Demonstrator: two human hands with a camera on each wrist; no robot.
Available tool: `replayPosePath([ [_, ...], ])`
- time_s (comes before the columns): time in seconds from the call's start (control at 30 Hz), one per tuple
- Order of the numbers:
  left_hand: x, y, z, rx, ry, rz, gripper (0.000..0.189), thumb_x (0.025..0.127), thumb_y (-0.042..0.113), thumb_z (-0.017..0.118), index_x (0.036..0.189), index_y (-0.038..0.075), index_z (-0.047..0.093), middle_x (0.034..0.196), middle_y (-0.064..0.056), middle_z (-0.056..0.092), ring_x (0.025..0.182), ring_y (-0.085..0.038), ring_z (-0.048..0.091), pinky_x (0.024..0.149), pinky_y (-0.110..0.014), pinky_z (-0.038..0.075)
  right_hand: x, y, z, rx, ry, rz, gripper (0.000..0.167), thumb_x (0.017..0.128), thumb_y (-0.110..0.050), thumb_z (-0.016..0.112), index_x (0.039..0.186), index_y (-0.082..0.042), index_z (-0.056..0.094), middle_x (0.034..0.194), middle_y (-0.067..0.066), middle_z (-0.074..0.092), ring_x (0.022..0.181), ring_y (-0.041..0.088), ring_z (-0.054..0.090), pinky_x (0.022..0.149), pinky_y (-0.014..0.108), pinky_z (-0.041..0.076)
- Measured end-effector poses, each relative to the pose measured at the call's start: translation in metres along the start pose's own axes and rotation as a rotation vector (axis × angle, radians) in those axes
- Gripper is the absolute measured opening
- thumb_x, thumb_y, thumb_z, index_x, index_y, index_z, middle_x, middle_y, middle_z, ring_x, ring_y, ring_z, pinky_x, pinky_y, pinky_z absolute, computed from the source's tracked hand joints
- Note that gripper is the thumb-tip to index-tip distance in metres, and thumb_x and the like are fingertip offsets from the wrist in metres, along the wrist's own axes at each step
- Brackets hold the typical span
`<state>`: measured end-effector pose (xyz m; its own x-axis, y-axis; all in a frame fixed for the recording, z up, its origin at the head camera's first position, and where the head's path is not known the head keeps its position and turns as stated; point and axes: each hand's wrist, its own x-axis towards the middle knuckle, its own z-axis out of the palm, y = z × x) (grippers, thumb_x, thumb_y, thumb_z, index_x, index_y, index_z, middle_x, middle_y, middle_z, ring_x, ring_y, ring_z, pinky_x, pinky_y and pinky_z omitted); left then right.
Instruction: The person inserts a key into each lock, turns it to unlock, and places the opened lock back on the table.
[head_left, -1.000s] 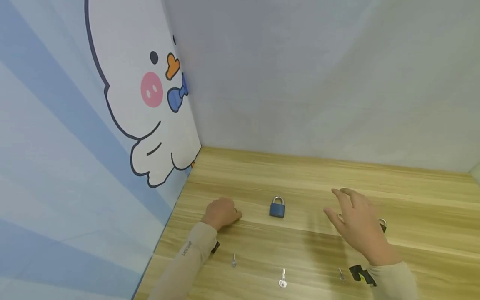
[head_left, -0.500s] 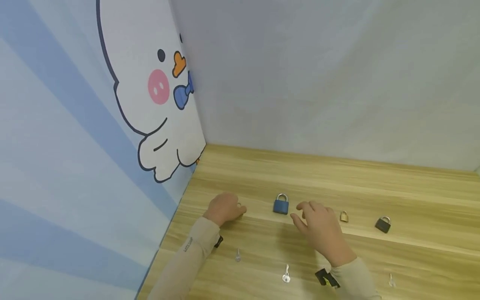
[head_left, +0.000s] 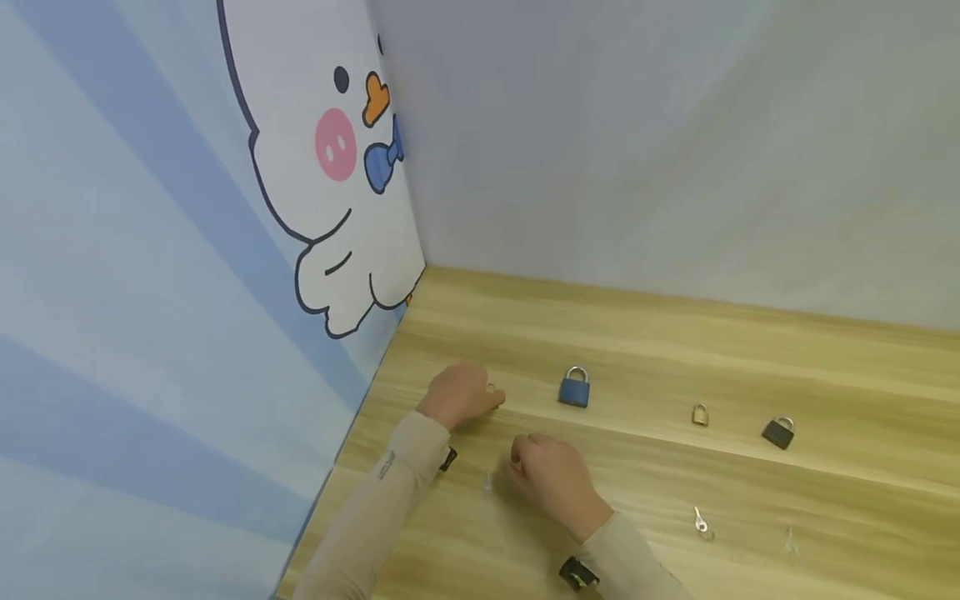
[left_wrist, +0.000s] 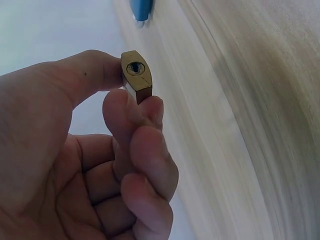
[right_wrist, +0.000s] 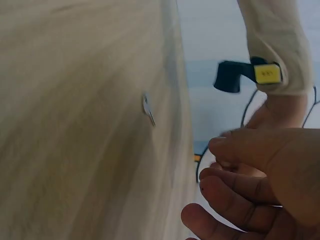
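My left hand (head_left: 461, 396) pinches a small brass padlock (left_wrist: 136, 72) between thumb and fingers. Its keyhole end faces the left wrist camera, and in the head view only a bit of its shackle shows. My right hand (head_left: 555, 479) hovers over the table, with loosely bent fingers and nothing seen between them. Just left of its fingertips lies a small key (head_left: 487, 483). In the right wrist view a key (right_wrist: 148, 107) rests on the wood, apart from the fingers. Behind the hands stands a blue padlock (head_left: 574, 390) with its shackle up.
A small brass padlock (head_left: 700, 415) and a black padlock (head_left: 778, 432) lie farther right. Nearer the front are a key with a ring (head_left: 701, 522) and another faint key (head_left: 791, 542). A printed wall (head_left: 352, 308) borders the table (head_left: 637, 333) on the left.
My right hand has swept left and nearer to me, from beside the right-hand padlocks to the leftmost key. The left hand keeps its pinch. The head view has shifted slightly.
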<state>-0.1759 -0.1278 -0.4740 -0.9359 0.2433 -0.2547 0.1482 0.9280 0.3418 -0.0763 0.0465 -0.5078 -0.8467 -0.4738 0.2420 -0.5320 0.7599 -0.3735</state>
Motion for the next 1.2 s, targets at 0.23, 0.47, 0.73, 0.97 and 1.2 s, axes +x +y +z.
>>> replayPosePath([
  [0.23, 0.005, 0.006, -0.002, 0.009, -0.001, 0.004, 0.046, 0.091, 0.036, 0.063, 0.058, 0.016, 0.04, 0.053, 0.004, 0.033, 0.046, -0.01, 0.03, 0.044, -0.027, 0.028, -0.001, -0.012, 0.022, 0.009, -0.05, 0.058, 0.026, 0.088, -0.019, 0.072, 0.067, -0.014, 0.057, 0.062, -0.003, 0.052, 0.051, 0.012, 0.05, 0.046, 0.03, 0.043],
  [0.47, 0.002, 0.006, 0.001, 0.011, 0.008, 0.02, 0.047, 0.092, 0.036, 0.064, 0.057, 0.016, 0.04, 0.052, 0.005, 0.033, 0.047, -0.01, 0.03, 0.043, -0.027, 0.027, -0.007, -0.028, 0.038, -0.183, -0.023, 0.045, 0.023, 0.084, -0.015, 0.076, 0.067, -0.01, 0.061, 0.061, 0.002, 0.057, 0.052, 0.016, 0.056, 0.043, 0.032, 0.045],
  [0.73, 0.0, 0.006, 0.0, -0.009, 0.001, -0.001, 0.047, 0.091, 0.036, 0.064, 0.057, 0.016, 0.04, 0.053, 0.004, 0.034, 0.046, -0.01, 0.031, 0.043, -0.027, 0.027, -0.005, -0.04, 0.041, -0.203, -0.098, 0.157, 0.018, 0.088, -0.01, 0.07, 0.073, -0.007, 0.062, 0.065, 0.006, 0.061, 0.059, 0.021, 0.06, 0.043, 0.039, 0.05],
  [0.97, 0.001, 0.001, 0.003, -0.019, -0.012, 0.008, 0.047, 0.091, 0.036, 0.064, 0.056, 0.016, 0.039, 0.052, 0.005, 0.034, 0.045, -0.01, 0.031, 0.043, -0.027, 0.028, -0.005, -0.03, 0.036, 0.104, -0.169, 0.243, 0.023, 0.086, -0.014, 0.073, 0.069, -0.011, 0.057, 0.063, 0.0, 0.056, 0.054, 0.015, 0.054, 0.046, 0.033, 0.045],
  [1.2, 0.004, 0.0, 0.002, -0.021, -0.015, 0.013, 0.048, 0.092, 0.036, 0.064, 0.055, 0.016, 0.04, 0.049, 0.006, 0.034, 0.044, -0.009, 0.031, 0.042, -0.026, 0.027, -0.007, -0.012, 0.038, 0.353, -0.174, 0.237, 0.014, 0.084, -0.014, 0.075, 0.076, -0.014, 0.063, 0.07, -0.008, 0.058, 0.061, 0.007, 0.051, 0.058, 0.028, 0.046],
])
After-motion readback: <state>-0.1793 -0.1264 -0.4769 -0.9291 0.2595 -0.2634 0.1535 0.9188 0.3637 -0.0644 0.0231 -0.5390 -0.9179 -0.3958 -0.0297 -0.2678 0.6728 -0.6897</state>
